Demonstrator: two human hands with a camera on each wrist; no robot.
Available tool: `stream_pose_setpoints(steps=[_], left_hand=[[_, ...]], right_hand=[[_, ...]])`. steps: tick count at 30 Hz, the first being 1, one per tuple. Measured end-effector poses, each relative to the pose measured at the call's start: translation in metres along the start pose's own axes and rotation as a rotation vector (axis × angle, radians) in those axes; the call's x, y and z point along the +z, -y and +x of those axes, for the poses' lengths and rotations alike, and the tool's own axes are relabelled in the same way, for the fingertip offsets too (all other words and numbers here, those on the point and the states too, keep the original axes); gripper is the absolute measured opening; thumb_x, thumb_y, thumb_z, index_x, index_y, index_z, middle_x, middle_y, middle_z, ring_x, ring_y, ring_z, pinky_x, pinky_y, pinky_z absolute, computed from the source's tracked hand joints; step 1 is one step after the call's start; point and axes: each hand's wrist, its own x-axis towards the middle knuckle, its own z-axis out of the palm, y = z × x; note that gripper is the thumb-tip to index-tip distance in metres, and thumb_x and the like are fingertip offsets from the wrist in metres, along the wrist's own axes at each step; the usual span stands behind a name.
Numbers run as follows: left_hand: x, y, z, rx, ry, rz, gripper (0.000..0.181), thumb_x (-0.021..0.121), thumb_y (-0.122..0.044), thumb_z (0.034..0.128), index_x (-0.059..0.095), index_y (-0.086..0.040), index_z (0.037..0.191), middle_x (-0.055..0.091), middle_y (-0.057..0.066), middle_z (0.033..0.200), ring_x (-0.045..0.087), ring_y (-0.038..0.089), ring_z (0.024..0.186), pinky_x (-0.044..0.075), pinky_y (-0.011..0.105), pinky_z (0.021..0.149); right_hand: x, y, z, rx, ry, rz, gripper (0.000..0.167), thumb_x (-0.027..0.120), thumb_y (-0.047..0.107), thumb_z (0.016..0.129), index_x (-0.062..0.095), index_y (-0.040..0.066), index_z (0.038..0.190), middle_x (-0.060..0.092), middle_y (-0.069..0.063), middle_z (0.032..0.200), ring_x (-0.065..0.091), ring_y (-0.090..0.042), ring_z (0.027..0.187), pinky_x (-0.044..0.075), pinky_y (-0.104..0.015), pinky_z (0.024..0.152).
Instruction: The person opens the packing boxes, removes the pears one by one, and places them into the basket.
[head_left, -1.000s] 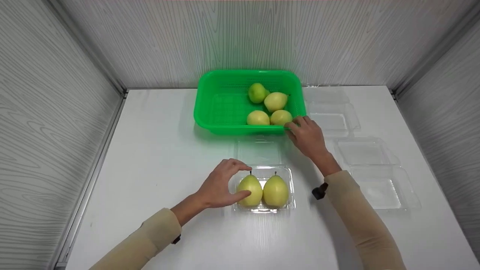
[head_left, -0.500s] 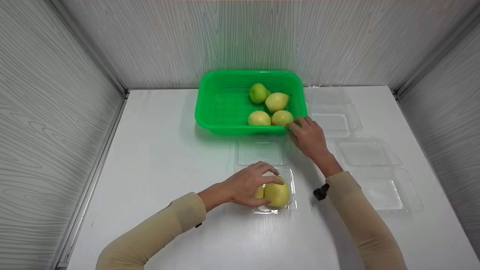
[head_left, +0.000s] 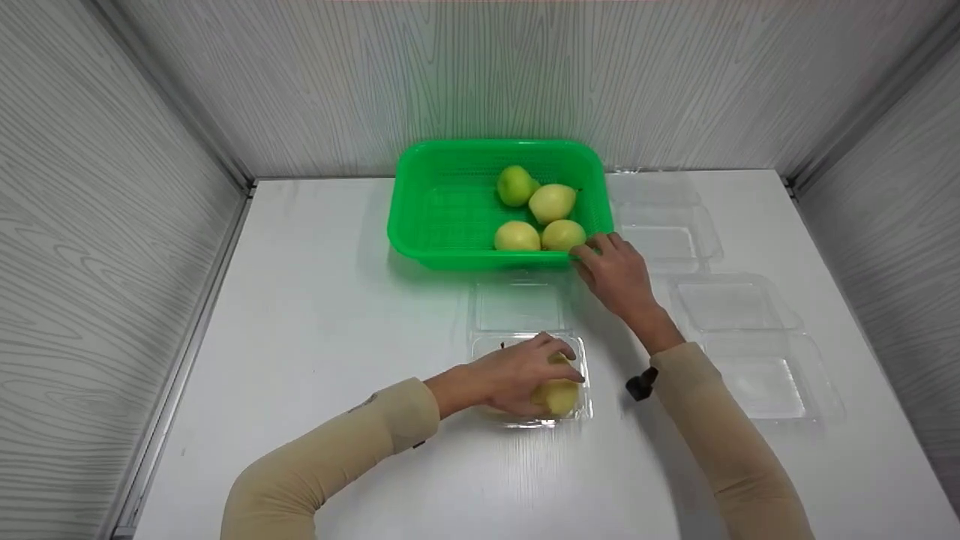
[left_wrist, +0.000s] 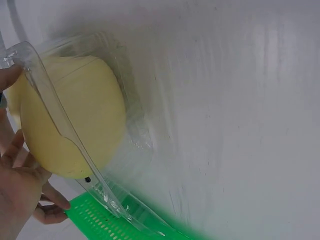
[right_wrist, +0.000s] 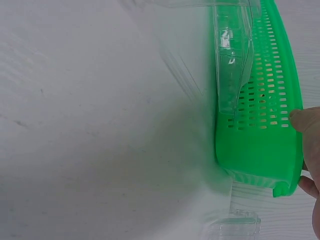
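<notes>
My left hand [head_left: 521, 375] reaches over the open clear plastic clamshell box [head_left: 587, 409] and curls its fingers round the right-hand pear [head_left: 559, 399]. A second pear [left_wrist: 85, 115] sits beside it in the box; from the head view it is mostly hidden under that hand. Behind the box stands a green basket [head_left: 442, 259] with several yellow-green pears [head_left: 553, 203] towards its right side. Its front rim near the right corner is held by my right hand [head_left: 615, 274]; the right wrist view shows the thumb on the outer wall and fingers behind the rim.
The box's lid [head_left: 519, 304] lies folded back, reaching to the basket's front. Two more open clear clamshell boxes lie to the right: a near box [head_left: 765, 390] and a far box [head_left: 664, 244]. A wood-grain wall [head_left: 315, 90] rises behind the white table [head_left: 315, 322].
My left hand has moved right, from around the left pear to the right pear, and its fingers have come down round it. The right hand stays on the basket rim.
</notes>
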Motion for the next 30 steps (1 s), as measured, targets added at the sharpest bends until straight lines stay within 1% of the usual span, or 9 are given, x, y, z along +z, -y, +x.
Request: stream_pose_setpoints(steps=[4,7,11,16,18,21,24,27,30], left_hand=[[0.004,0.001,0.004,0.006,0.003,0.021,0.049,0.077,-0.045,0.0921,0.065,-0.028,0.136,0.055,0.005,0.148,0.051,0.026,0.137,0.055,0.032,0.108],[0.007,0.001,0.006,-0.002,0.019,0.03,0.045,0.076,-0.044,0.093,0.066,-0.03,0.134,0.055,0.004,0.148,0.05,0.026,0.137,0.058,0.032,0.101],[0.009,0.001,0.009,-0.023,0.042,0.012,0.043,0.076,-0.042,0.0938,0.067,-0.031,0.134,0.054,0.002,0.148,0.047,0.026,0.14,0.06,0.031,0.094],[0.01,0.001,0.01,-0.055,0.066,-0.026,0.044,0.078,-0.041,0.0925,0.067,-0.033,0.134,0.053,0.0,0.148,0.046,0.024,0.141,0.062,0.034,0.089],[0.009,0.001,0.011,-0.062,0.073,-0.034,0.045,0.078,-0.042,0.0922,0.067,-0.033,0.134,0.053,0.0,0.148,0.045,0.024,0.14,0.062,0.033,0.089],[0.006,0.001,0.011,-0.058,0.074,-0.04,0.046,0.079,-0.042,0.0918,0.067,-0.032,0.135,0.053,0.001,0.148,0.045,0.024,0.14,0.061,0.032,0.094],[0.0,0.001,0.011,-0.03,0.046,-0.023,0.045,0.079,-0.039,0.0911,0.067,-0.03,0.134,0.055,0.002,0.146,0.047,0.026,0.139,0.059,0.03,0.099],[-0.01,0.001,0.011,-0.006,0.009,-0.015,0.045,0.08,-0.036,0.0901,0.067,-0.028,0.132,0.056,0.004,0.144,0.048,0.028,0.138,0.059,0.032,0.101],[-0.022,0.002,0.01,0.005,-0.021,-0.035,0.046,0.082,-0.034,0.0894,0.068,-0.026,0.132,0.057,0.006,0.143,0.05,0.029,0.136,0.058,0.034,0.103]], right_hand=[[0.0,-0.001,0.0,-0.001,0.003,-0.002,0.013,0.077,0.02,0.097,0.073,0.012,0.107,0.067,-0.014,0.104,0.064,-0.036,0.093,0.06,-0.048,0.075],[0.0,-0.001,-0.001,0.002,0.006,0.0,0.013,0.076,0.021,0.098,0.074,0.012,0.107,0.068,-0.014,0.105,0.064,-0.036,0.094,0.059,-0.048,0.075],[0.0,-0.001,-0.001,0.005,0.006,0.008,0.013,0.075,0.022,0.098,0.073,0.012,0.107,0.068,-0.014,0.105,0.064,-0.036,0.094,0.059,-0.049,0.075],[0.0,-0.001,-0.002,0.005,0.009,0.007,0.013,0.075,0.022,0.099,0.073,0.012,0.107,0.068,-0.014,0.105,0.065,-0.036,0.095,0.059,-0.049,0.076],[0.0,-0.001,-0.002,0.006,0.012,0.006,0.013,0.074,0.022,0.099,0.073,0.012,0.107,0.068,-0.014,0.105,0.065,-0.036,0.094,0.059,-0.049,0.076],[0.001,-0.001,-0.002,0.006,0.019,0.006,0.013,0.074,0.022,0.099,0.073,0.012,0.108,0.068,-0.014,0.105,0.064,-0.036,0.094,0.059,-0.049,0.076],[0.001,0.0,-0.002,0.009,0.016,0.008,0.013,0.075,0.021,0.099,0.073,0.012,0.107,0.067,-0.014,0.104,0.064,-0.036,0.094,0.059,-0.049,0.076],[0.0,0.0,-0.002,0.011,0.012,0.008,0.013,0.075,0.021,0.099,0.073,0.012,0.107,0.067,-0.014,0.104,0.064,-0.036,0.094,0.059,-0.049,0.076],[0.0,0.0,-0.002,0.013,0.015,0.008,0.012,0.073,0.021,0.1,0.073,0.012,0.108,0.067,-0.014,0.104,0.064,-0.036,0.095,0.059,-0.049,0.076]])
